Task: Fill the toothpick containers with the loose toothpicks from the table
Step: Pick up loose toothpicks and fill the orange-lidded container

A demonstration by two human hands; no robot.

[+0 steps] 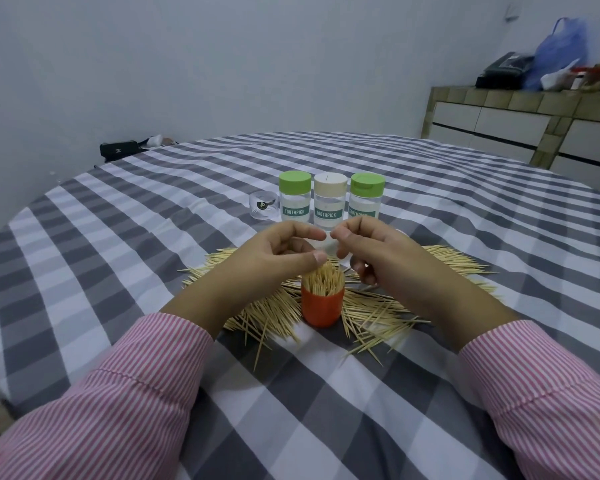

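A little round orange cup point(322, 306) stands on the desk point(430, 188), which has a soft grey and white checked cloth. The cup is stuffed with thin wooden toothpicks point(324, 280) standing up. More sticks point(274, 313) lie in a messy pile around it. The left hand point(274, 252) and right hand point(371, 251) hover above, fingers curled, but I cannot tell if they pinch anything. Three clear jars point(329, 202) wait behind.

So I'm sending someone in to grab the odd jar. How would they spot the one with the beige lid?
On the checked table, beyond the toothpick pile and the orange cup, three labelled jars stand in a row. The beige-lid jar is the middle one; the green-lid jars stand on either side of it.
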